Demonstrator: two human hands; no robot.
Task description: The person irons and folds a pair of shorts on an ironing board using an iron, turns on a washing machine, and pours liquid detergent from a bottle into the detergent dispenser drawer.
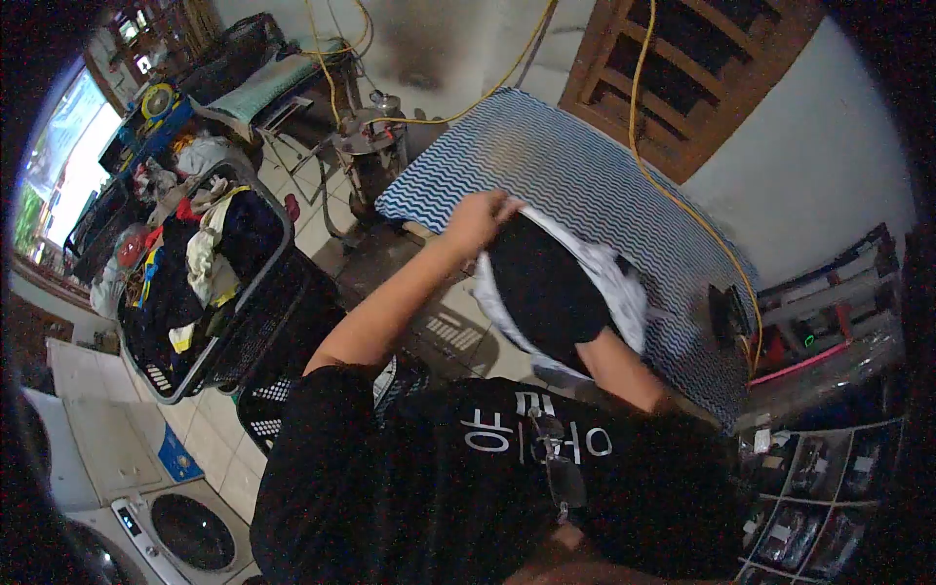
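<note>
A black-and-white garment (546, 278) is held up in front of the body, over the near edge of a desk (585, 146) that is covered with blue-and-white zigzag cloth. Its white edge is pinched at the upper left by the left hand (478, 224), whose fingers are closed on the fabric. The right hand (592, 351) is mostly hidden by the black part of the garment, only its wrist end being seen; whether it is gripping or spread cannot be told.

A yellow cord (639, 136) is draped across the desk, and a dark object (726, 312) is seen at its right side. To the left, mixed clothes (205, 263) are piled in a grey-rimmed basket (249, 302). A black shirt (419, 468) is worn, with white lettering, and 1 pair of glasses (565, 478) is hung at its neckline.
</note>
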